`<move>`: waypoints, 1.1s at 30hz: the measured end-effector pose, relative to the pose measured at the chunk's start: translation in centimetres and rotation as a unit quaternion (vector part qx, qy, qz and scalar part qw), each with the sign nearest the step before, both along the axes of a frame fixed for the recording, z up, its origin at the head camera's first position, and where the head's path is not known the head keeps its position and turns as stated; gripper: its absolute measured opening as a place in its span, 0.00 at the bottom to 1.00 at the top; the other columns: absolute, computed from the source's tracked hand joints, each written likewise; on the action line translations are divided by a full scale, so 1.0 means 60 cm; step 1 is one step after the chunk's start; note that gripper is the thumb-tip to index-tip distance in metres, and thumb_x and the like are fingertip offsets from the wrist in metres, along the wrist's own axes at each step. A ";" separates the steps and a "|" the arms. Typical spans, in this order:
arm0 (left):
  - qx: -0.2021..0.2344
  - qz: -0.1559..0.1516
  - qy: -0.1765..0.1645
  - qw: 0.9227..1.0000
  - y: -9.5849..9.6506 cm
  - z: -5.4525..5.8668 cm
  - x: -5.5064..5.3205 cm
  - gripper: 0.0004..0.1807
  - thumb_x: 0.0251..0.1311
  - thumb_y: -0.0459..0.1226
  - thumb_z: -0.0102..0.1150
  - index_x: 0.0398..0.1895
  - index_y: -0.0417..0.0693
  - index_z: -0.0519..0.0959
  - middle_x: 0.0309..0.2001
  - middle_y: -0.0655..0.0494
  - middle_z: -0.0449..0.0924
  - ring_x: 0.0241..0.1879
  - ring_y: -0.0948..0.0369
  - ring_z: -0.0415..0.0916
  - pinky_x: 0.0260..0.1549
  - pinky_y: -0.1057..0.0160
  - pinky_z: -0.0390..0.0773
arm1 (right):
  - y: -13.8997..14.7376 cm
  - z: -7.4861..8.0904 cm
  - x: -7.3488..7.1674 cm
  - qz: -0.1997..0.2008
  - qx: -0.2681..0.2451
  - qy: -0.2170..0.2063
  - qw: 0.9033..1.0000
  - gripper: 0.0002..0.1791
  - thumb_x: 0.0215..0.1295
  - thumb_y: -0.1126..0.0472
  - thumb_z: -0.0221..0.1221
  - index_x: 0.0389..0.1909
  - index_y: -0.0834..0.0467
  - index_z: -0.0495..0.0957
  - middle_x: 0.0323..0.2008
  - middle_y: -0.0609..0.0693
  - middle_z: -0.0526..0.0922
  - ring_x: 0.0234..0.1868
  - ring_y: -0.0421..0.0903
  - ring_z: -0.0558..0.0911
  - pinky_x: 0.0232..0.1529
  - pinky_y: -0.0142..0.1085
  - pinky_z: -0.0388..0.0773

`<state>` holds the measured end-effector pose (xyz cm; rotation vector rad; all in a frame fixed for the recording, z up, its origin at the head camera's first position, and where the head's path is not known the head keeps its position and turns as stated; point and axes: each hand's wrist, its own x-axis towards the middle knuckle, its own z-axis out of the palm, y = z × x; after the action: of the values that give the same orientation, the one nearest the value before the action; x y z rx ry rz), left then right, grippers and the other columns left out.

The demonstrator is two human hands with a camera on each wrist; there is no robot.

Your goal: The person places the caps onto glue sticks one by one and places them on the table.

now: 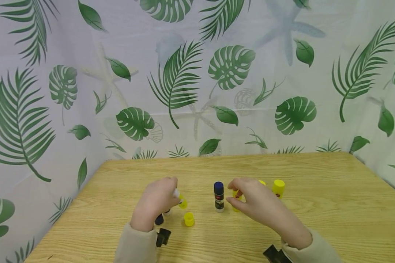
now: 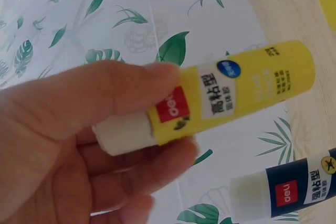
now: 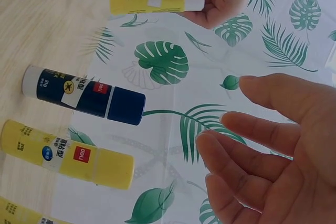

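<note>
My left hand (image 1: 156,199) pinches an uncapped yellow glue stick (image 2: 241,87) between thumb and fingers, its white end toward the palm. Just below it on the table sits a yellow cap (image 1: 189,219). Beside this hand stands an uncapped navy glue stick (image 2: 299,190), mostly hidden in the head view, with a dark cap (image 1: 159,220) close by. My right hand (image 1: 255,195) holds nothing, its fingers loosely bent and spread from the thumb. Nearest to it are a capped yellow glue stick (image 3: 68,153) and a capped navy glue stick (image 1: 218,197), both upright.
Farther right, another yellow glue stick (image 1: 278,188) stands behind the right forearm, and the top of one more yellow cap (image 1: 262,182) shows over that hand. A leaf-printed cloth (image 1: 191,91) hangs along the back and sides of the wooden table (image 1: 332,204).
</note>
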<state>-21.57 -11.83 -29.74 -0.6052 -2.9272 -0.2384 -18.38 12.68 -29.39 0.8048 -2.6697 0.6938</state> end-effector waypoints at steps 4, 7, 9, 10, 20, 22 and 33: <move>0.035 -0.016 -0.002 0.999 -0.001 0.005 0.003 0.10 0.44 0.32 0.61 0.25 0.45 0.69 0.21 0.57 0.66 0.18 0.61 0.63 0.17 0.65 0.65 | 0.000 0.000 0.001 -0.001 0.001 0.002 1.000 0.08 0.51 0.62 0.63 0.32 0.56 0.75 0.30 0.43 0.77 0.28 0.37 0.75 0.28 0.29 0.72; 0.056 -0.032 0.003 0.998 0.000 0.005 0.003 0.09 0.43 0.29 0.58 0.26 0.46 0.68 0.22 0.58 0.66 0.19 0.62 0.63 0.19 0.65 0.65 | 0.000 -0.001 0.001 -0.001 0.002 0.001 1.000 0.08 0.51 0.62 0.63 0.32 0.56 0.75 0.30 0.43 0.78 0.28 0.37 0.75 0.28 0.29 0.72; 0.062 -0.042 0.013 0.997 0.001 0.004 0.003 0.10 0.42 0.27 0.58 0.26 0.46 0.68 0.23 0.58 0.66 0.19 0.62 0.63 0.20 0.66 0.66 | 0.000 -0.001 0.000 0.000 0.002 0.002 1.000 0.08 0.51 0.62 0.63 0.32 0.56 0.76 0.30 0.43 0.78 0.28 0.37 0.75 0.28 0.29 0.72; 0.065 -0.047 0.019 0.997 0.002 0.004 0.004 0.10 0.42 0.26 0.58 0.26 0.46 0.68 0.23 0.58 0.66 0.20 0.62 0.63 0.21 0.66 0.66 | 0.000 -0.001 0.000 0.000 0.002 0.002 1.000 0.08 0.51 0.62 0.63 0.32 0.56 0.76 0.30 0.43 0.78 0.28 0.37 0.75 0.28 0.29 0.72; 0.078 -0.108 0.105 0.985 0.009 -0.001 0.004 0.13 0.40 0.23 0.58 0.26 0.45 0.68 0.26 0.57 0.67 0.21 0.64 0.63 0.22 0.68 0.66 | 0.000 -0.004 0.001 0.001 0.007 0.006 1.000 0.08 0.51 0.61 0.63 0.33 0.56 0.76 0.30 0.44 0.78 0.28 0.37 0.75 0.28 0.29 0.72; 0.085 -0.117 0.119 0.982 0.009 -0.001 0.004 0.13 0.40 0.23 0.59 0.27 0.45 0.69 0.28 0.57 0.67 0.22 0.64 0.63 0.22 0.69 0.67 | -0.001 -0.006 0.001 0.002 0.009 0.009 1.000 0.08 0.52 0.61 0.62 0.33 0.56 0.76 0.31 0.44 0.78 0.28 0.37 0.75 0.28 0.29 0.72; 0.104 -0.171 0.210 0.957 0.012 0.005 0.006 0.14 0.38 0.24 0.63 0.29 0.43 0.73 0.30 0.56 0.70 0.26 0.65 0.66 0.23 0.70 0.70 | -0.007 -0.007 0.001 0.009 0.003 0.013 1.000 0.08 0.51 0.63 0.63 0.32 0.56 0.75 0.30 0.45 0.78 0.27 0.40 0.75 0.27 0.29 0.72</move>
<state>-21.21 -11.10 -29.42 -0.9886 -2.3428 -0.3955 -18.35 12.26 -29.83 0.8342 -2.6458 0.6736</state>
